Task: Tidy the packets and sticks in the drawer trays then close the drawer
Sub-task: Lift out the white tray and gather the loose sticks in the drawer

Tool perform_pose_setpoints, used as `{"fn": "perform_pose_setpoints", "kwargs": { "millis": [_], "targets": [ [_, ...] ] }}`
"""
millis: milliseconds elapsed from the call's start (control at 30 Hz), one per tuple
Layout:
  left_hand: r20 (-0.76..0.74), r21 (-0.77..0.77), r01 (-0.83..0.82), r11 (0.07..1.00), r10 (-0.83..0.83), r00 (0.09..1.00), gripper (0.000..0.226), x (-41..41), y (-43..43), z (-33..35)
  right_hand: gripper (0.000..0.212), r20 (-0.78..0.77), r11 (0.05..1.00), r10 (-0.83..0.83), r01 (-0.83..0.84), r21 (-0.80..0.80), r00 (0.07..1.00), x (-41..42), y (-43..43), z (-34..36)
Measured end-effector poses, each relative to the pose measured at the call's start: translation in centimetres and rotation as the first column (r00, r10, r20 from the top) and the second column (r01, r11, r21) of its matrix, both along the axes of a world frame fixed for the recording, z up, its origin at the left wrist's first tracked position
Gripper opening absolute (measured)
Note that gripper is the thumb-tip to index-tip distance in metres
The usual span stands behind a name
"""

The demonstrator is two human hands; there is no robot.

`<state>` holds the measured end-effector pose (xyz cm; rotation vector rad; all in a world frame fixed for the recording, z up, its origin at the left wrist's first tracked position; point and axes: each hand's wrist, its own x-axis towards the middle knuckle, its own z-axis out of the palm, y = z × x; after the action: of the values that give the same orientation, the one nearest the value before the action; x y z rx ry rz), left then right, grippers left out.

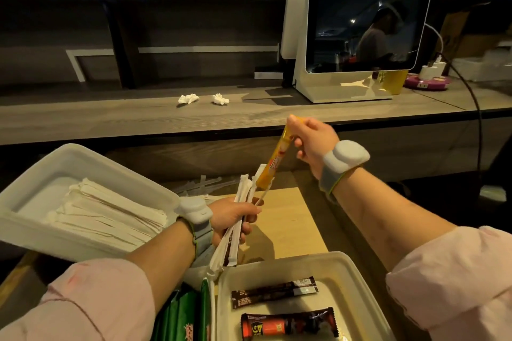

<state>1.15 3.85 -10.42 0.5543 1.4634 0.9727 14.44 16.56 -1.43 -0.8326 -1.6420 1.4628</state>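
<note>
My left hand (231, 219) grips a bundle of white wrapped sticks (240, 202) together with a dark packet, held upright over the open drawer. My right hand (311, 140) pinches the top of a yellow stick packet (273, 163) and holds it just above the bundle. A white tray (116, 171) at the left holds several paper-wrapped sticks (110, 216). A second white tray (349, 274) at the bottom right holds a dark brown packet (274, 291) and a black-and-orange G7 packet (288, 325). Green packets (182, 315) lie at the bottom centre.
The drawer's pale wooden floor (288, 219) shows between the trays, with loose clear sticks (205, 184) at its back. Above is a wooden counter (138, 119) with two crumpled tissues (189, 98) and a white screen terminal (360, 25). A black cable (478, 108) hangs at the right.
</note>
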Motion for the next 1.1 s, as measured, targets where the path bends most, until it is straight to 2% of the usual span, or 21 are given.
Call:
{"fn": "perform_pose_setpoints", "kwargs": {
  "millis": [67, 133, 167, 233, 300, 400, 467, 500, 533, 567, 633, 733, 800, 900, 1000, 1100],
  "targets": [
    [0.009, 0.002, -0.109, 0.994, 0.109, 0.994, 0.024, -0.3, 0.4, -0.2, 0.021, 0.062, 0.985, 0.118, -0.125, 0.118, 0.991, 0.8, -0.8, 1.5],
    [0.002, -0.001, -0.180, 0.984, 0.180, 0.984, 0.039, -0.8, 0.6, -0.5, 0.017, 0.256, 0.928, 0.268, -0.320, 0.192, 0.929, 1.4, -2.0, 2.3],
    [0.011, 0.004, -0.206, 0.979, 0.206, 0.979, 0.040, -1.0, 0.5, -0.6, 0.015, 0.380, 0.884, 0.323, -0.420, 0.205, 0.867, 1.5, -2.6, 2.4],
    [0.033, 0.008, -0.256, 0.967, 0.256, 0.966, 0.033, -0.9, 0.2, -0.3, 0.012, 0.640, 0.760, 0.397, -0.626, 0.173, 0.658, 1.5, -4.1, 2.2],
    [0.013, 0.044, -0.278, 0.960, 0.278, 0.961, 0.026, -0.9, -0.1, -0.3, 0.015, 0.838, 0.607, 0.403, -0.793, 0.056, 0.368, 0.7, -5.8, 0.8],
    [0.067, 0.043, -0.242, 0.969, 0.238, 0.969, 0.033, -0.9, -0.2, -0.3, 0.022, 0.939, 0.441, 0.342, -0.881, -0.170, -0.010, -1.2, -8.4, -2.6],
    [0.172, 0.084, -0.289, 0.954, 0.271, 0.947, 0.025, -0.8, -0.2, -0.2, 0.030, 0.948, 0.364, 0.273, -0.894, -0.261, -0.165, -2.1, -9.0, -4.4],
    [0.197, 0.121, -0.297, 0.947, 0.271, 0.942, 0.016, -0.8, -0.1, -0.1, 0.031, 0.953, 0.362, 0.245, -0.895, -0.260, -0.178, -2.3, -8.8, -4.5],
    [0.201, 0.153, -0.283, 0.947, 0.251, 0.947, 0.011, -0.7, -0.1, 0.1, 0.030, 0.959, 0.394, 0.242, -0.888, -0.236, -0.148, -2.3, -8.3, -4.1],
    [0.177, 0.161, -0.249, 0.955, 0.220, 0.959, 0.012, -0.6, -0.2, 0.3, 0.027, 0.962, 0.452, 0.262, -0.871, -0.191, -0.075, -2.1, -7.7, -3.3],
    [0.133, 0.134, -0.167, 0.977, 0.150, 0.980, 0.020, -0.4, -0.6, 0.8, 0.021, 0.960, 0.581, 0.227, -0.814, 0.003, 0.166, -1.6, -6.1, -1.7],
    [0.235, 0.088, -0.158, 0.984, 0.133, 0.963, 0.020, 0.0, -0.9, 0.9, 0.021, 0.829, 0.721, 0.096, -0.612, 0.324, 0.552, -1.2, -4.2, -1.7],
    [0.242, 0.114, -0.175, 0.978, 0.143, 0.960, 0.025, 0.3, -0.8, 0.6, 0.023, 0.730, 0.782, 0.060, -0.486, 0.389, 0.681, -1.3, -3.7, -3.0],
    [0.208, 0.144, -0.128, 0.981, 0.096, 0.973, 0.032, 0.9, -0.9, 0.9, 0.032, 0.695, 0.854, 0.094, -0.417, 0.312, 0.712, -2.1, -3.6, -4.6],
    [0.155, 0.146, -0.106, 0.984, 0.083, 0.984, 0.031, 1.1, -0.9, 1.0, 0.037, 0.739, 0.866, 0.090, -0.418, 0.273, 0.668, -2.6, -3.3, -5.0],
    [0.171, 0.139, -0.116, 0.984, 0.092, 0.981, 0.023, 1.4, -0.8, 0.9, 0.032, 0.752, 0.880, 0.139, -0.429, 0.205, 0.644, -2.3, -3.1, -5.1]
  ]
}}
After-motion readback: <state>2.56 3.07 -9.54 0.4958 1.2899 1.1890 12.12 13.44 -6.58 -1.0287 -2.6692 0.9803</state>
